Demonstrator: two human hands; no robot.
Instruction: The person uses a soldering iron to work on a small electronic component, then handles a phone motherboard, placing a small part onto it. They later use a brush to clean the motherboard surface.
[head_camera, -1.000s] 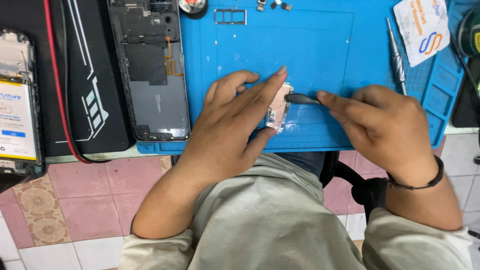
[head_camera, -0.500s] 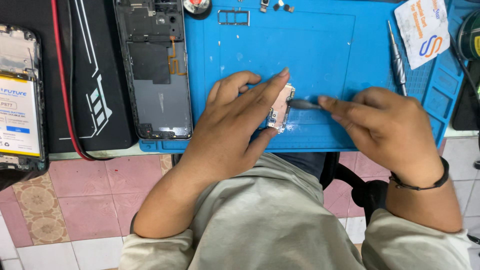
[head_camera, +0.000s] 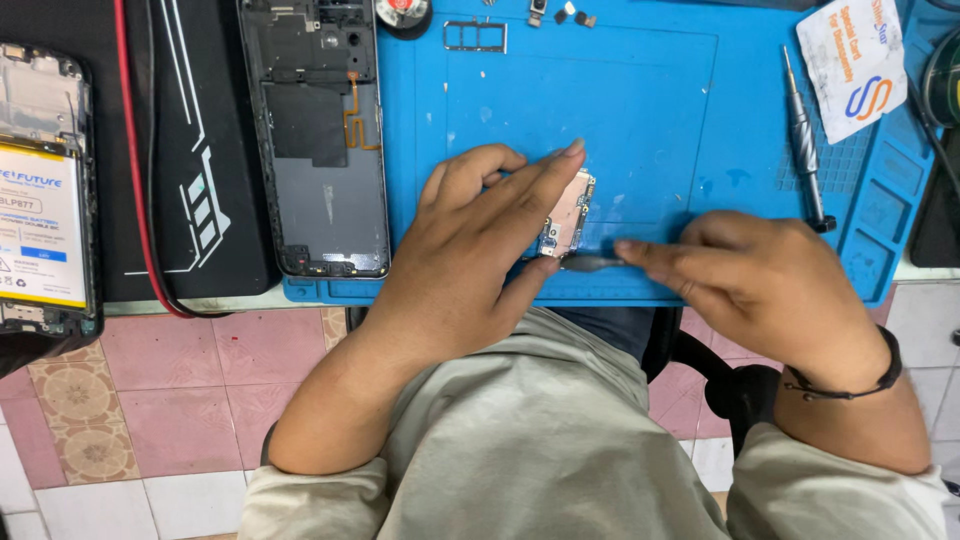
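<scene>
On blue mat (head_camera: 640, 110), left hand (head_camera: 470, 260) pins small tan circuit board (head_camera: 568, 212); right hand (head_camera: 770, 285) pinches metal tool (head_camera: 590, 263)

A phone repair workshop: a blue silicone work mat (head_camera: 650, 90) covers the tabletop, with an opened black phone chassis (head_camera: 318, 140) upper left and a slim metal screwdriver (head_camera: 803, 140) upper right.

Blue mat (head_camera: 640, 90) on workbench (head_camera: 915, 270)

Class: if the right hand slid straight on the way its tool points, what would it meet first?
The right hand points its tool leftward; it would probably first meet the small circuit board held by the left hand.
</scene>
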